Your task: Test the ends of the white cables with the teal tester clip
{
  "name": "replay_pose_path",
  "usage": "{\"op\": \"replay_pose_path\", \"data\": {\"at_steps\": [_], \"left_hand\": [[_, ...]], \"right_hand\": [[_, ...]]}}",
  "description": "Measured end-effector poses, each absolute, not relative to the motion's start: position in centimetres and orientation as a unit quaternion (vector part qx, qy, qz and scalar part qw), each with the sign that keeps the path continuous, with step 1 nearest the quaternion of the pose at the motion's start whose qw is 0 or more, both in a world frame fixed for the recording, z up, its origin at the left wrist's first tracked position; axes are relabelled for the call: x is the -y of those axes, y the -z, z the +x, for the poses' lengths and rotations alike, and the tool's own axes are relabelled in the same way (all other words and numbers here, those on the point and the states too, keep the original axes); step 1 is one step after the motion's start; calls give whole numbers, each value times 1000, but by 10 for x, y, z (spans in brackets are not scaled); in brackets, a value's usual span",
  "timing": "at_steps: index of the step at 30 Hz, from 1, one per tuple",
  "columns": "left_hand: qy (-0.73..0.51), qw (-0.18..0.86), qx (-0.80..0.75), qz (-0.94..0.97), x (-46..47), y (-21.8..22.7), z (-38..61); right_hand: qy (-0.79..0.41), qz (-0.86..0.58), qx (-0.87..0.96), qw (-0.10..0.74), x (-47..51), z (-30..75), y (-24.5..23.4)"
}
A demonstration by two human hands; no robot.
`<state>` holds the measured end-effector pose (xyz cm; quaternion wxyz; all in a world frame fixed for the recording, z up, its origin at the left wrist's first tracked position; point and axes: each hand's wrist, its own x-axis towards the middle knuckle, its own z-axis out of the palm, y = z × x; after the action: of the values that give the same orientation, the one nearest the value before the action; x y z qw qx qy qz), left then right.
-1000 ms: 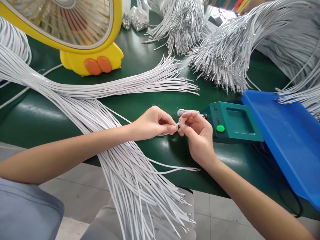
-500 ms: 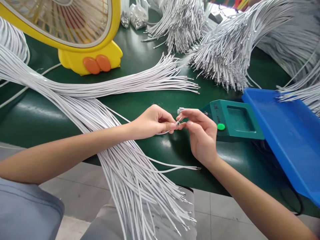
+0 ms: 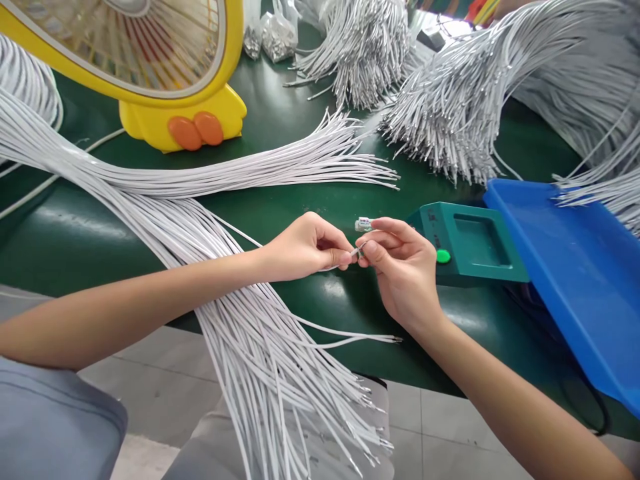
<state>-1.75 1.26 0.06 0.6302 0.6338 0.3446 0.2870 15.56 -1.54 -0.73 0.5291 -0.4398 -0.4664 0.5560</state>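
Between the thumb and fingers of my left hand (image 3: 317, 250) is a thin white cable (image 3: 327, 268), its tip pointing right. My right hand (image 3: 407, 270) meets it there, thumb and fingertips pinched on the cable's end. The fine wires at that tip are too small to make out. Just above my right index finger shows a small clear plug (image 3: 363, 225) with a printed label; whether it touches the finger is unclear. Beneath my left forearm lies a large bundle of white cables (image 3: 260, 333), hanging over the table's front edge, their ends stripped.
To the right stand a green device (image 3: 473, 243) with a bright green button and a blue tray (image 3: 575, 287). A yellow fan (image 3: 183, 120) is at the back left. Behind lie more cable bundles (image 3: 445, 113) and bags of small metallic parts (image 3: 279, 37).
My right thumb and fingers have closed in on the cable's end, where they were more spread before. My left hand keeps its hold almost in place.
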Motion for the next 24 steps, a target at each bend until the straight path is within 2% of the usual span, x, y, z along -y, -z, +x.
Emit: {"op": "replay_pose_path", "data": {"at_steps": [11, 24], "left_hand": [[-285, 640, -354, 620, -12, 0, -18], [-293, 632, -359, 621, -13, -2, -18]], "right_hand": [[-590, -440, 450, 506, 16, 157, 5], [-493, -444, 539, 519, 16, 159, 10]]}}
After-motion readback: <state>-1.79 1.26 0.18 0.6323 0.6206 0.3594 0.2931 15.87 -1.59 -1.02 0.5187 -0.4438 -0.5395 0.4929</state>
